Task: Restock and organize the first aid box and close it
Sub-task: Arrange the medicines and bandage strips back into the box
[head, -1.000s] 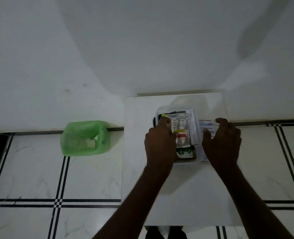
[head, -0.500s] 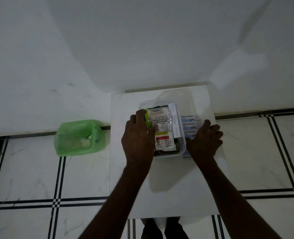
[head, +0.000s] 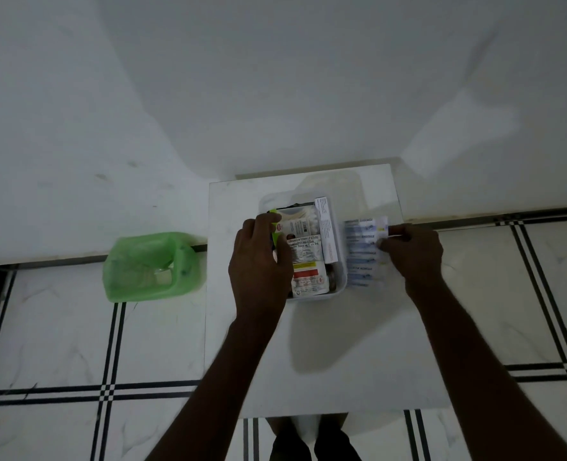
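An open clear plastic first aid box (head: 340,277) sits on a white table (head: 325,361). Tablet strips (head: 303,257) and a white carton (head: 327,232) on edge fill it. My left hand (head: 258,261) rests on the box's left side, fingers over a yellow-green item (head: 276,227). To the right of the box lies a strip of bandage packets (head: 362,251) printed in blue. My right hand (head: 413,252) pinches its right edge between thumb and fingers. The clear lid (head: 335,188) appears to stand open behind the box.
A bin lined with a green bag (head: 149,266) stands on the tiled floor left of the table. A white wall rises behind the table. My feet (head: 315,440) show under the table's front edge.
My right hand moved from the table beside the box up to the bandage strip's right edge and pinched it. My left hand slid a little along the box's left side.
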A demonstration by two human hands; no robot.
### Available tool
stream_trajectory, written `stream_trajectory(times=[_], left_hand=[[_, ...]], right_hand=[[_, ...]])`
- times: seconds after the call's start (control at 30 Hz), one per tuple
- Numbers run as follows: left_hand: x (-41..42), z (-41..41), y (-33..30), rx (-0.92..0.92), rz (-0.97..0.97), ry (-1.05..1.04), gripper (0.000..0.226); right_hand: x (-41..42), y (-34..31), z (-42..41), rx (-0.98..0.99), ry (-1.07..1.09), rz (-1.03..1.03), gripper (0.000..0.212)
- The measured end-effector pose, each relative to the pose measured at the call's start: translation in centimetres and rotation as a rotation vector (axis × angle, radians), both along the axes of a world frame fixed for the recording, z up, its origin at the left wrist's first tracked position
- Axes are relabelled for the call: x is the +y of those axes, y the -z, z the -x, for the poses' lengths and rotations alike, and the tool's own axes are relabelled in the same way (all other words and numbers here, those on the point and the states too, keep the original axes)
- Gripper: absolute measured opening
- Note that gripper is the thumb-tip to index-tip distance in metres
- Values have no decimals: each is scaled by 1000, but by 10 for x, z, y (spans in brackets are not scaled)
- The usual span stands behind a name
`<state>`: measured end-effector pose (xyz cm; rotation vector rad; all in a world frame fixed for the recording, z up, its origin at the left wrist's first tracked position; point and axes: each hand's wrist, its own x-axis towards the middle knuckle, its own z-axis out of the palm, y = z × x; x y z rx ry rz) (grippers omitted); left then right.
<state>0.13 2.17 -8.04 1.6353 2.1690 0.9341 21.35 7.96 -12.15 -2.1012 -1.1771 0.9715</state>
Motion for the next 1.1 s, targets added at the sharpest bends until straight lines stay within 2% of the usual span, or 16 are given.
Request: stream_trajectory(times=[0.17, 0.3, 0.37, 0.5, 0.63, 0.77, 0.9, 0.97, 1.03, 1.1], left_hand=[[2, -2, -12, -160, -22, 6, 19], [7, -9, -30, -455, 86, 53, 21], [10, -7, -29, -476, 78, -7, 19], [12, 7, -10, -258, 60, -154, 19], [5, 12, 5, -82, 61, -94, 30], [4, 10, 11, 9, 73, -83, 45], [6, 16, 14, -2, 101, -48, 52], [4, 18, 15, -6, 149, 5, 56], [0, 20, 16, 2, 168, 69, 58], [-4, 25, 16, -38, 145, 116, 59]], right_hand=[[5, -84, -2, 307, -125, -145, 17], [3, -110, 24, 524, -201, -177, 18], [4, -95, 43, 462, -177, -140, 18], [3, -57, 66, 170, -219, -132, 20], [-7, -43, 79, -128, -366, -273, 23], [-17, -43, 87, -375, -444, -333, 38], [-24, -40, 87, -472, -445, -302, 58], [-27, -34, 87, -527, -527, -323, 65], [-31, -27, 86, -473, -587, -324, 67], [-36, -21, 82, -326, -534, -369, 63]])
